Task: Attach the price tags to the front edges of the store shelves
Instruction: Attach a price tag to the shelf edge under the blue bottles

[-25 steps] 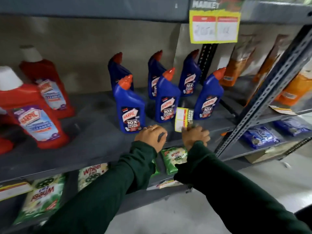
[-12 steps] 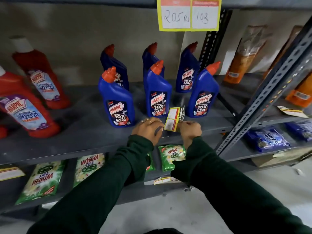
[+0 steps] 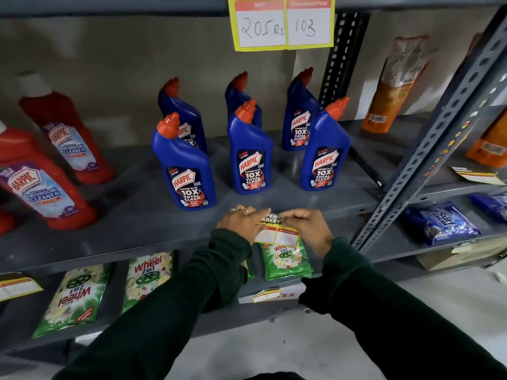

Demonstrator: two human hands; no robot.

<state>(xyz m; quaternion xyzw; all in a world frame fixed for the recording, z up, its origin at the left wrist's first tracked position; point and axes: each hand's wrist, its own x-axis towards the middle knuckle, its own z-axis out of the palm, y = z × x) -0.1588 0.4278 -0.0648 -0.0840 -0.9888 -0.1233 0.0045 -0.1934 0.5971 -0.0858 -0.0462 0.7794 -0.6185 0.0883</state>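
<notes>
A yellow price tag [image 3: 277, 233] with white boxes hangs down over the front edge of the grey middle shelf [image 3: 153, 237]. My left hand [image 3: 240, 223] pinches its top from the left. My right hand [image 3: 308, 229] pinches its top from the right. Both press the tag's black header strip onto the shelf lip. Another yellow tag [image 3: 284, 23], marked 205 Rs and 103, hangs from the shelf above. A small tag [image 3: 266, 294] sits on the lower shelf's edge.
Several blue Harpic bottles [image 3: 248, 157] stand just behind my hands, red Harpic bottles [image 3: 41, 185] at left. Green Wheel packets [image 3: 285, 259] lie on the lower shelf. A slotted grey upright [image 3: 428, 149] rises at right, with orange packs [image 3: 392, 86] and blue Surf Excel packets [image 3: 441, 223] beyond.
The tag stood upright on the shelf top before; now it is folded down over the front edge. Both hands have drawn toward the lip. The view has tilted down slightly.
</notes>
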